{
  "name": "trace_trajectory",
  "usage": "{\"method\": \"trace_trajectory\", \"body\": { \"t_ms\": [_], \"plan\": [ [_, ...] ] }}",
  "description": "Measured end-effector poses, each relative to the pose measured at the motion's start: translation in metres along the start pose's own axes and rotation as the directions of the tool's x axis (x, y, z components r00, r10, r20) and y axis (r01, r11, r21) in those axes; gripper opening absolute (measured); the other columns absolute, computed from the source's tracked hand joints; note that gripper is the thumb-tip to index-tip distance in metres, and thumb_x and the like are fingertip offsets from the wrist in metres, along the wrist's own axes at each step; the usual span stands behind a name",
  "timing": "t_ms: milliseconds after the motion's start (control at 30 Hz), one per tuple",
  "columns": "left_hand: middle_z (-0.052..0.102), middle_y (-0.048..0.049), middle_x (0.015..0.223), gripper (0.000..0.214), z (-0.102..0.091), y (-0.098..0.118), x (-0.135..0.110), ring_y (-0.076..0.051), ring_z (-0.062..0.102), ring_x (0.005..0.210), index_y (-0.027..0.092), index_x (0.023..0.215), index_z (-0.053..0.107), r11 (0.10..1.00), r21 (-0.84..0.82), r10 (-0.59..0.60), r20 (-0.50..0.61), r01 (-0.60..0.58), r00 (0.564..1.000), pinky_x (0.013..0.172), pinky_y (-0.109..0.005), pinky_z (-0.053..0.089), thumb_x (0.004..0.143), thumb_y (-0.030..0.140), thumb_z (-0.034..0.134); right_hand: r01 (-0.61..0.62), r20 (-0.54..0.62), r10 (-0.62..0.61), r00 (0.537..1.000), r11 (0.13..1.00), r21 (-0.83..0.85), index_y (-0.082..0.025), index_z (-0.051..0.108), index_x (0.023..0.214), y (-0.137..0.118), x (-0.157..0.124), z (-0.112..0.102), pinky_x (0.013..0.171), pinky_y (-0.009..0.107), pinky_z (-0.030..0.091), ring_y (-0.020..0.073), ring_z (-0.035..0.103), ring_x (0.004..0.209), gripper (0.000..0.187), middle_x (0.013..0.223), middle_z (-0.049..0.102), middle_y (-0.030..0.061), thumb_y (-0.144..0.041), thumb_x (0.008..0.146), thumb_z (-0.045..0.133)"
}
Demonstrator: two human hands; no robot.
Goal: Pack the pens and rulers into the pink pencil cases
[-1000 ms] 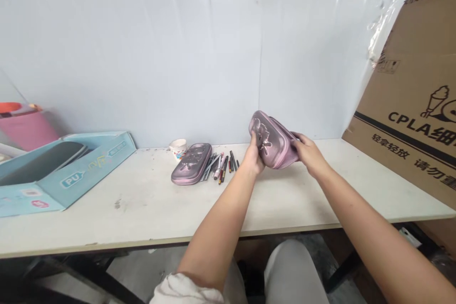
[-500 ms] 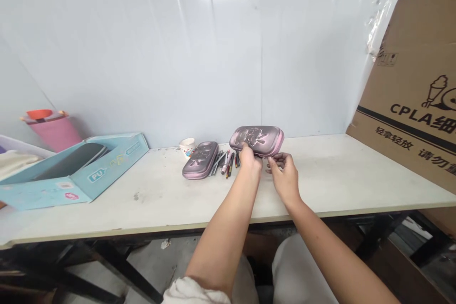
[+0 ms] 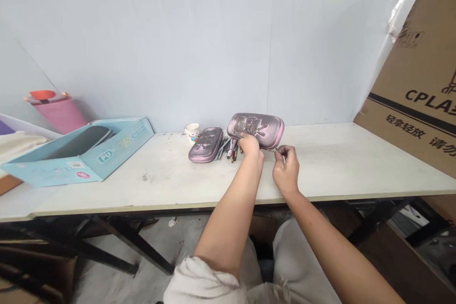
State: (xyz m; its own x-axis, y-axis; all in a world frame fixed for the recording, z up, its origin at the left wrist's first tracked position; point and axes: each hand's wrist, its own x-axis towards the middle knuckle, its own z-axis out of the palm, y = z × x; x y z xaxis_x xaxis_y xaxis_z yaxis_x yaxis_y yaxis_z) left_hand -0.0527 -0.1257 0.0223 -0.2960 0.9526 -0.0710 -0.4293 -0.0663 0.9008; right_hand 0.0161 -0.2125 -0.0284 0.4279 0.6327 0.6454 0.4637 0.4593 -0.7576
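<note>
On the white table [image 3: 320, 161], near its back edge, the left hand's grip [image 3: 250, 145] is closed over the lower edge of a metallic pink hard-shell pencil case [image 3: 255, 126], held tilted up just in front of loose pens [image 3: 231, 148]. The right hand's grip [image 3: 287, 166] is pinched on what appears to be a small zip pull [image 3: 277, 149] at the case's right end. A second matching case [image 3: 205, 145] lies flat left of the pens, beside a paper cup [image 3: 192, 132].
</note>
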Motion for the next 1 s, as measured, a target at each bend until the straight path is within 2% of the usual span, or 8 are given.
{"method": "trace_trajectory", "body": {
  "t_ms": [100, 300, 467, 600, 767, 867, 933, 1000],
  "plan": [
    [0.042, -0.0255, 0.133, 0.042, 0.002, -0.007, 0.003, -0.023, 0.044, 0.125, 0.005, 0.123, 0.039, 0.994, 0.106, 0.024, -0.117, -0.011, 0.993, 0.097, -0.041, 0.037, 0.093, 0.031, 0.024, -0.025, 0.009, 0.025, 1.000, 1.000, 0.014, -0.022, 0.038, 0.081, 0.005, 0.003, -0.004, 0.077, 0.033, 0.040, 0.0170, 0.049, 0.079, 0.003, 0.081, 0.050, 0.0022, -0.023, 0.078, 0.038],
    [0.052, -0.0243, 0.123, 0.041, 0.010, -0.017, 0.005, -0.022, 0.055, 0.113, 0.004, 0.117, 0.043, 0.970, 0.242, 0.021, -0.087, 0.000, 0.996, 0.091, -0.035, 0.041, 0.091, 0.032, 0.030, -0.017, 0.143, 0.013, 0.990, 1.000, 0.026, -0.023, 0.035, 0.079, 0.011, 0.016, -0.023, 0.071, 0.029, 0.038, 0.0146, 0.046, 0.073, 0.005, 0.077, 0.046, 0.0001, -0.020, 0.077, 0.038],
    [0.056, -0.0226, 0.119, 0.038, 0.011, -0.023, 0.012, -0.025, 0.053, 0.114, 0.008, 0.110, 0.050, 0.940, 0.340, 0.021, -0.007, -0.017, 1.000, 0.095, -0.035, 0.038, 0.087, 0.037, 0.043, -0.090, 0.041, 0.087, 0.995, 0.992, 0.088, -0.023, 0.033, 0.077, 0.025, 0.040, -0.042, 0.073, 0.028, 0.039, 0.0130, 0.044, 0.074, 0.007, 0.077, 0.043, -0.0006, -0.020, 0.075, 0.039],
    [0.063, -0.0155, 0.111, 0.030, 0.008, -0.027, 0.014, -0.022, 0.055, 0.111, 0.015, 0.103, 0.054, 0.934, 0.351, 0.008, 0.169, -0.067, 0.986, 0.094, -0.032, 0.040, 0.086, 0.038, 0.045, -0.181, 0.037, 0.177, 0.984, 0.968, 0.175, -0.024, 0.030, 0.076, 0.041, 0.064, -0.055, 0.074, 0.027, 0.040, 0.0117, 0.045, 0.073, 0.011, 0.078, 0.042, -0.0009, -0.020, 0.073, 0.040],
    [0.066, -0.0112, 0.106, 0.025, 0.006, -0.024, 0.001, -0.021, 0.055, 0.112, 0.016, 0.102, 0.056, 0.937, 0.318, -0.006, 0.438, -0.148, 0.899, 0.098, -0.033, 0.039, 0.085, 0.034, 0.048, -0.295, 0.139, 0.263, 0.955, 0.896, 0.331, -0.023, 0.029, 0.073, 0.051, 0.091, -0.059, 0.074, 0.027, 0.041, 0.0090, 0.045, 0.066, 0.015, 0.076, 0.042, -0.0028, -0.015, 0.070, 0.041],
    [0.066, -0.0091, 0.109, 0.024, 0.002, -0.014, -0.014, -0.021, 0.053, 0.115, 0.018, 0.104, 0.058, 0.928, 0.331, -0.062, 0.589, -0.170, 0.806, 0.101, -0.034, 0.036, 0.082, 0.026, 0.053, -0.373, 0.111, 0.359, 0.927, 0.850, 0.372, -0.023, 0.029, 0.071, 0.060, 0.111, -0.068, 0.073, 0.026, 0.042, 0.0081, 0.043, 0.061, 0.018, 0.073, 0.041, -0.0040, -0.010, 0.068, 0.040],
    [0.065, -0.0089, 0.111, 0.024, -0.003, -0.005, -0.023, -0.020, 0.049, 0.120, 0.019, 0.104, 0.060, 0.920, 0.365, -0.143, 0.655, -0.145, 0.742, 0.105, -0.033, 0.033, 0.080, 0.021, 0.055, -0.411, 0.096, 0.409, 0.907, 0.819, 0.400, -0.023, 0.029, 0.071, 0.066, 0.124, -0.079, 0.073, 0.026, 0.042, 0.0078, 0.043, 0.059, 0.020, 0.072, 0.041, -0.0044, -0.007, 0.066, 0.041],
    [0.065, -0.0100, 0.111, 0.024, -0.007, 0.007, -0.029, -0.021, 0.049, 0.120, 0.017, 0.103, 0.062, 0.910, 0.404, -0.235, 0.685, -0.090, 0.690, 0.106, -0.033, 0.032, 0.079, 0.017, 0.055, -0.424, 0.167, 0.391, 0.905, 0.802, 0.422, -0.023, 0.031, 0.071, 0.068, 0.134, -0.092, 0.075, 0.028, 0.043, 0.0077, 0.044, 0.060, 0.022, 0.071, 0.043, -0.0048, -0.007, 0.065, 0.044]
  ]
}}
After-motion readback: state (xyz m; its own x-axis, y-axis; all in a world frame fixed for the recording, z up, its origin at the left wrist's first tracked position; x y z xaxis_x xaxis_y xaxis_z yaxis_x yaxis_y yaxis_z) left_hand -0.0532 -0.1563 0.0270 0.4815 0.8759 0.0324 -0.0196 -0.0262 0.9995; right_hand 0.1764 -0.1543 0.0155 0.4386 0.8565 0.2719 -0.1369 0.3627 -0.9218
